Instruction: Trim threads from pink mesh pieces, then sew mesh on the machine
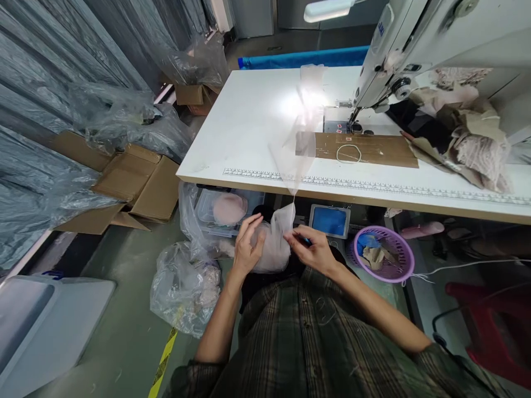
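Observation:
A strip of sheer pale pink fabric (279, 243) gathers in my lap, below the table's front edge. Its upper length (305, 119) runs up over the white tabletop, narrowing to a thin twist at the edge. My right hand (311, 247) pinches the side of the gathered part between thumb and fingertips. On the other side of the cloth, my left hand (248, 247) has its thumb and fingers apart, with fabric showing in the gap. Whether its fingertips press on the cloth is hard to see.
A sewing machine (385, 61) stands on the white table (232, 127), beside a brown strip (373, 150) and piled ruffled fabric (481, 143). Below are a purple basket (409, 260) and a blue-screened tablet (329, 221). Cardboard boxes (153, 190) and plastic bags (178, 293) lie left.

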{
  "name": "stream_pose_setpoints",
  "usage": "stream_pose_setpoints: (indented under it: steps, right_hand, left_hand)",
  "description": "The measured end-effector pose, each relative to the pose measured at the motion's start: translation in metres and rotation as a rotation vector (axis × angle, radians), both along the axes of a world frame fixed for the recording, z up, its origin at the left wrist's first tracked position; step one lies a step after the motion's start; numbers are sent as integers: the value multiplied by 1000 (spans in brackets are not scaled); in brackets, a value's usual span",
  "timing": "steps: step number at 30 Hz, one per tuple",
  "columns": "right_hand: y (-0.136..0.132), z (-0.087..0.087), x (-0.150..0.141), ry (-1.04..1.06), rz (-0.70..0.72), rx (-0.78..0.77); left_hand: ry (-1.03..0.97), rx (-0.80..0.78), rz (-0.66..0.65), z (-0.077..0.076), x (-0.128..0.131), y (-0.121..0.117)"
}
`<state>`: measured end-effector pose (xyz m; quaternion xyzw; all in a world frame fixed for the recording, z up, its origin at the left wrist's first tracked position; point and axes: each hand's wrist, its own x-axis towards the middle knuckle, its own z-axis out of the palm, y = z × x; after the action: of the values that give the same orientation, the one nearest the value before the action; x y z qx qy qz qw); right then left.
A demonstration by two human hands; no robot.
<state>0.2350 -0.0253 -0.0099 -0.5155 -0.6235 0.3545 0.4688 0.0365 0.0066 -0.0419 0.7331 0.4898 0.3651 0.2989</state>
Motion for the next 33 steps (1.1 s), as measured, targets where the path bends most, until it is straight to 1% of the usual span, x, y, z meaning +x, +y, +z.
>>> stream_pose_setpoints:
  steps: [2, 4, 5, 7, 8, 9, 10, 12, 15, 17, 19, 22, 26, 30, 33]
  right_hand:
    - [-12, 7, -1, 47, 148, -15]
    - [-21, 12, -1, 90, 301, -42]
    - [-25, 14, 0, 104, 364, -61]
    - [-31, 15, 4, 115, 442, -106]
    - [-33, 16, 6, 116, 460, -128]
    - [-35, 15, 9, 116, 464, -150]
    - [-36, 15, 12, 115, 461, -170]
    - [-36, 13, 18, 105, 447, -210]
    - [-34, 8, 26, 74, 425, -296]
    - [-31, 5, 31, 57, 408, -359]
    - [-27, 2, 36, 42, 386, -399]
    - [-19, -1, 41, 11, 348, -416]
    - [-5, -1, 43, -13, 276, -418]
    - [10, 2, 34, 54, 185, -380]
    - [20, 4, 24, 25, 180, -369]
  left_hand:
    - [-148, -42, -87, 21, 12, 11]
    - [-292, -158, -218, 35, 24, 20]
    - [-355, -241, -300, 40, 29, 23]
    - [-466, -432, -468, 44, 37, 26]
    - [-523, -524, -530, 44, 39, 25]
    - [-575, -606, -567, 43, 40, 24]
    - [-619, -671, -571, 41, 40, 22]
    - [-651, -753, -502, 36, 36, 18]
    - [-576, -806, -314, 31, 29, 14]
    - [-536, -811, -181, 32, 26, 13]
    - [-524, -816, -113, 34, 24, 13]
    - [-518, -828, -120, 39, 23, 14]
    - [-503, -774, -94, 44, 24, 13]
    - [-486, -744, -68, 48, 25, 12]
    - [-475, -715, -61, 49, 24, 11]
